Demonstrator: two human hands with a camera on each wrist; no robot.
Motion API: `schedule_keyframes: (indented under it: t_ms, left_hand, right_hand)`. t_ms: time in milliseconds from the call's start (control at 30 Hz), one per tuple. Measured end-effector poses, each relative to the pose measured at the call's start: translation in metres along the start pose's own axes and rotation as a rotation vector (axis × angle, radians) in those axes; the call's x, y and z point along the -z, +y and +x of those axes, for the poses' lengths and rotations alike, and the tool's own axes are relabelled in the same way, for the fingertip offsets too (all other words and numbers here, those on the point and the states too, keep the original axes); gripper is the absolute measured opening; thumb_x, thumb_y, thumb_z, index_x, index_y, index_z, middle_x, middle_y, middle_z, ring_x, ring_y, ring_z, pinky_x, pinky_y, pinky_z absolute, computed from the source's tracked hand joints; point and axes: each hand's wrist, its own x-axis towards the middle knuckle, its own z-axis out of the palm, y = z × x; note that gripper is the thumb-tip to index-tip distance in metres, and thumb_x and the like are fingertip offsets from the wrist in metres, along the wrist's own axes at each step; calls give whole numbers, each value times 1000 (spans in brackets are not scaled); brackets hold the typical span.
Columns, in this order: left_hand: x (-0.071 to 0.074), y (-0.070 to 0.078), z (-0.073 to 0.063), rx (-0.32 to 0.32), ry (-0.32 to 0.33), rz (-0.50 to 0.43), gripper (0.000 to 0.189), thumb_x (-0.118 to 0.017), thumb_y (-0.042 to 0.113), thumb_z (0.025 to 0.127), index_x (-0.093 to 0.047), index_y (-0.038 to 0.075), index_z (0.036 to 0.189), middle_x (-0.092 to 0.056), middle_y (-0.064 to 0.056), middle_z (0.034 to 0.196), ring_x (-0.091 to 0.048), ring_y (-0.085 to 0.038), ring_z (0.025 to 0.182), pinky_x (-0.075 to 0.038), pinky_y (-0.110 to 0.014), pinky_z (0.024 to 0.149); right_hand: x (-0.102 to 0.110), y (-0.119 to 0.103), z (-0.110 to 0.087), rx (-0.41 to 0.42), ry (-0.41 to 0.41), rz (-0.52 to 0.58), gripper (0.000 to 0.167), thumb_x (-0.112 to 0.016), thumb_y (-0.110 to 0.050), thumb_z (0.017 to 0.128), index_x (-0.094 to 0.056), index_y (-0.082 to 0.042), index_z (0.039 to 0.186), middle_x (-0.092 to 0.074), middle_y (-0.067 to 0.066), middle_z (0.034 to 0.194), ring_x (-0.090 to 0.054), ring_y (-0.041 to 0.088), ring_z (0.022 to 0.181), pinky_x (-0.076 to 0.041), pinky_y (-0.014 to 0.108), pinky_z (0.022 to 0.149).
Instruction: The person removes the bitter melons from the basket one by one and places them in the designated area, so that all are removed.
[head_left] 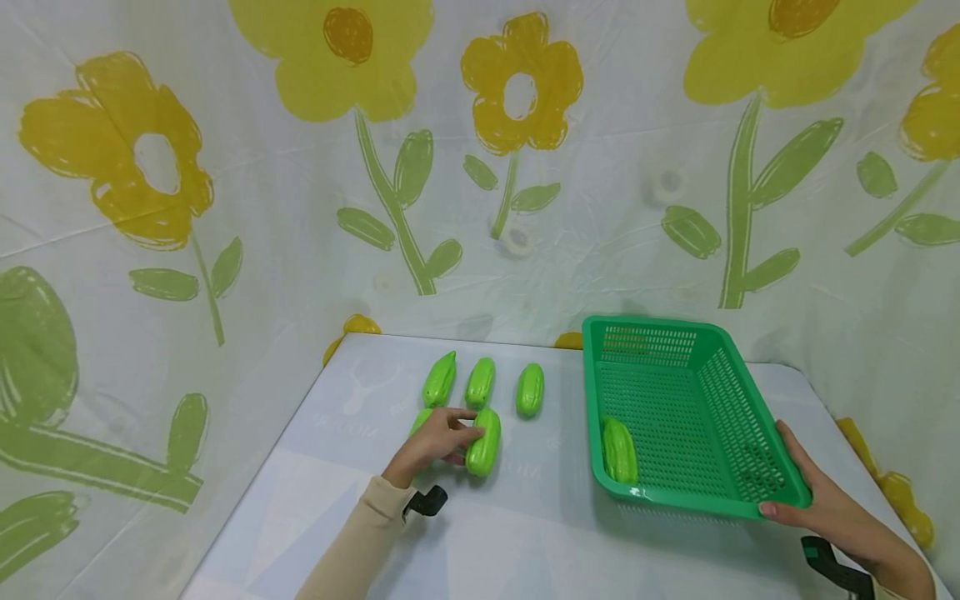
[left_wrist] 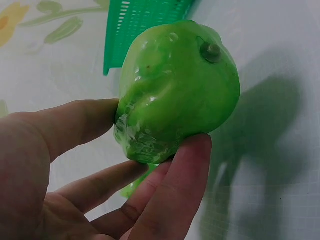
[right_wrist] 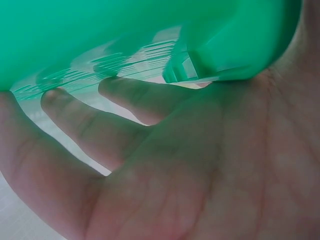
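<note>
My left hand pinches a bright green gourd between thumb and fingers, over the left part of the table. In the left wrist view, the gourd shows a stubby stem end and a shiny, wrinkled clear wrap. Another gourd is partly hidden behind that hand. At the right, my right hand grips the near right corner of a green plastic basket, its thumb on the front rim. In the right wrist view, fingers reach under the basket's perforated side. One gourd lies inside, against the left wall.
Behind the left hand lie three more green gourds in a row. The pale patterned table ends at a flower-printed curtain that hangs at the back and sides.
</note>
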Motion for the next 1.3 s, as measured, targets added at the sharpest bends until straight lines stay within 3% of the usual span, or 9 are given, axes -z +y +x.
schedule_keyframes:
  t_ms: [167, 233, 400, 433, 600, 833, 1100, 1233, 1300]
  left_hand:
    - [-1, 0, -3, -1, -4, 34, 57, -75, 25, 96, -58, -2, 143, -68, -20, 113, -69, -20, 85, -67, -39, 70]
    - [-1, 0, -3, -1, -5, 47, 57, -75, 25, 96, -58, -2, 144, -69, -20, 114, -69, -20, 84, -66, -39, 69]
    - [-2, -4, -1, 0, -7, 73, 56, -74, 26, 97, -58, -1, 143, -70, -19, 114, -69, -19, 83, -66, -38, 67]
    - [-2, -5, -1, 2, -8, 73, 56, -74, 26, 97, -59, -1, 143, -70, -19, 114, -69, -19, 83, -66, -38, 67]
    - [-2, -7, -2, -6, -17, 81, 55, -74, 24, 97, -58, -2, 143, -69, -19, 113, -70, -19, 83, -66, -38, 67]
    - [-1, -3, -3, -7, -34, 76, 55, -73, 22, 97, -57, -3, 143, -69, -20, 112, -70, -20, 84, -66, -38, 68]
    - [-2, -2, -5, -2, -39, 93, 55, -73, 22, 98, -57, -3, 144, -69, -21, 112, -70, -20, 85, -66, -37, 68]
    - [-3, -2, -5, -4, -40, 92, 55, -73, 22, 97, -57, -3, 144, -69, -21, 113, -71, -20, 86, -66, -38, 68]
    - [-4, -2, -6, -10, -44, 94, 55, -72, 22, 97, -57, -3, 144, -69, -21, 114, -71, -20, 86, -66, -38, 68]
  right_hand:
    - [-2, -1, 0, 2, 4, -1, 106, -59, -28, 102, 31, -43, 155, 34, 20, 165, 15, 39, 153, 3, 53, 130]
    - [-3, 0, 0, 8, 6, -1, 106, -59, -27, 102, 31, -43, 156, 33, 20, 165, 17, 2, 152, 5, 67, 125]
    - [-3, 1, -1, 31, 8, -26, 104, -58, -28, 103, 30, -43, 156, 33, 18, 166, 1, -31, 126, 2, 29, 129]
    - [-3, 0, -1, 29, 5, -13, 105, -58, -27, 102, 30, -43, 156, 33, 18, 166, 8, -24, 135, 5, 47, 130]
    - [-3, 1, -2, 22, 1, -10, 104, -58, -28, 103, 31, -44, 155, 34, 17, 166, 18, 9, 153, 1, 17, 124]
    - [-3, 1, -2, 61, 10, -65, 103, -58, -27, 103, 29, -42, 157, 31, 18, 167, -10, -35, 115, -17, -8, 85]
    - [-2, -1, -2, 42, 7, -44, 103, -57, -27, 103, 30, -43, 156, 33, 17, 166, 2, -29, 129, -12, -7, 95]
    - [-2, -2, -2, 25, 6, -11, 104, -58, -27, 103, 31, -43, 155, 35, 17, 165, 19, 31, 154, -4, -2, 106]
    - [-2, -4, -2, 13, 6, 1, 105, -58, -27, 103, 32, -43, 155, 35, 17, 165, 14, 51, 148, 4, 28, 129]
